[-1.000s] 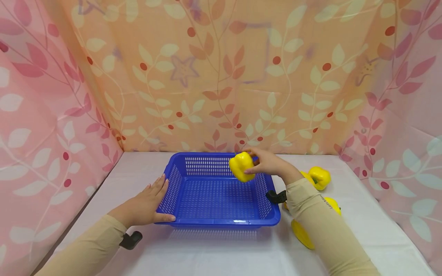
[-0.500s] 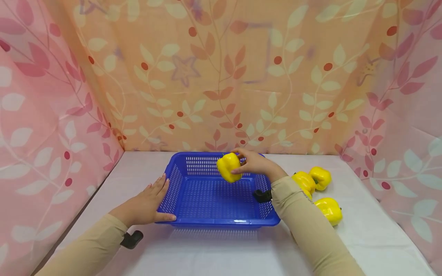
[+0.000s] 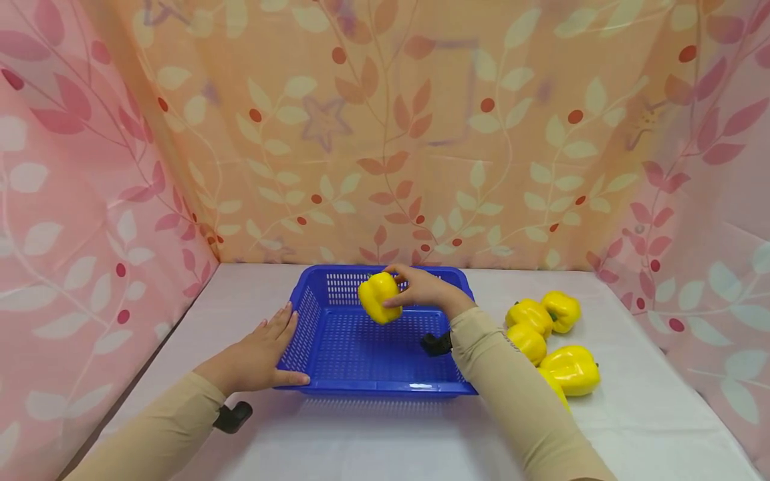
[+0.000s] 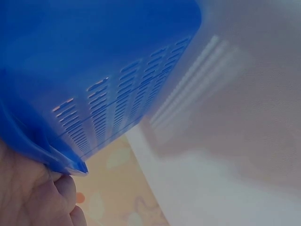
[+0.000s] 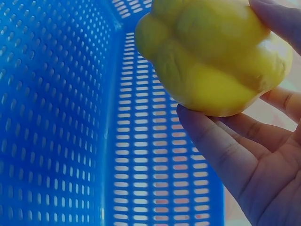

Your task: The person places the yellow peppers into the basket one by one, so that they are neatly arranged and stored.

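A blue plastic basket (image 3: 385, 386) with perforated walls sits in the middle of the white-covered table in the head view. My left hand (image 3: 255, 354) rests at its left side, fingers straight along the rim and thumb on the front corner. Above the basket floor, my right hand (image 3: 426, 290) holds a yellow bell pepper (image 3: 377, 298) between thumb and fingers. The right wrist view shows the lobed end of this pepper (image 5: 207, 56) over the basket wall (image 5: 160, 141). In the left wrist view, the left hand (image 4: 35, 193) lies against the rim's underside.
Several more yellow bell peppers (image 3: 571, 369) lie grouped on the table right of the basket, partly behind the right sleeve (image 3: 511, 381). A floral curtain (image 3: 385, 133) encloses the back and both sides of the table.
My right hand has carried the pepper leftward over the basket, slightly lower now. The peppers on the right have come more into view behind the arm. The left hand stays in place.
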The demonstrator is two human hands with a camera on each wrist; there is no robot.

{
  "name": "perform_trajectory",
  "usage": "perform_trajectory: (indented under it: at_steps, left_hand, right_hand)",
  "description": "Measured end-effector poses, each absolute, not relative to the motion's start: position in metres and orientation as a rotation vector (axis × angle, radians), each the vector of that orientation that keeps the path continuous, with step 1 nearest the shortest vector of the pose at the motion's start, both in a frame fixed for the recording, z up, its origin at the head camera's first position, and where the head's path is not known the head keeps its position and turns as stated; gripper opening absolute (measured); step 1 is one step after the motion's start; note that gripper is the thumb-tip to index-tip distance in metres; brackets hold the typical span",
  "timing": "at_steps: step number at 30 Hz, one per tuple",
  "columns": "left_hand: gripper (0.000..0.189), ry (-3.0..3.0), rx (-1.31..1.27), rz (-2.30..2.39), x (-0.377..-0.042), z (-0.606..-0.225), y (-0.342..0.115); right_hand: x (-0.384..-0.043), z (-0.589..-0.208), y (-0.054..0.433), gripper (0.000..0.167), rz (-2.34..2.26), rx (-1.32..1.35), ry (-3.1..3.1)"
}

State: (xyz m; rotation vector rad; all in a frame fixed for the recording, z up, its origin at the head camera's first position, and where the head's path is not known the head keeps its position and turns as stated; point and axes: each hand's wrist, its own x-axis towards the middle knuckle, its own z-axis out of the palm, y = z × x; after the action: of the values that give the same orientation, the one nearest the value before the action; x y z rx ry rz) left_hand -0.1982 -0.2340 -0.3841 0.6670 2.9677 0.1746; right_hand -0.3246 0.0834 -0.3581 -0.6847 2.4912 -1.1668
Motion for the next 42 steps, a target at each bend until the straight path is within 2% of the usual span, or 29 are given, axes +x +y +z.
perform_trajectory:
  at_steps: [15,22,42]
  left_hand:
    - [0.120,2.958,0.665,0.166,-0.196,-0.380,-0.232]
    - [0.120,2.957,0.646,0.158,-0.196,-0.380,-0.232]
    - [0.120,2.947,0.649,0.148,-0.197,-0.379,-0.232]
  right_hand:
    - [-0.328,-0.376,0.044,0.068,-1.181,-0.724,2.295]
    - [-0.334,-0.381,0.035,0.061,-1.310,-0.648,2.179]
    - [-0.342,-0.394,0.020,0.059,-1.294,-0.590,2.063]
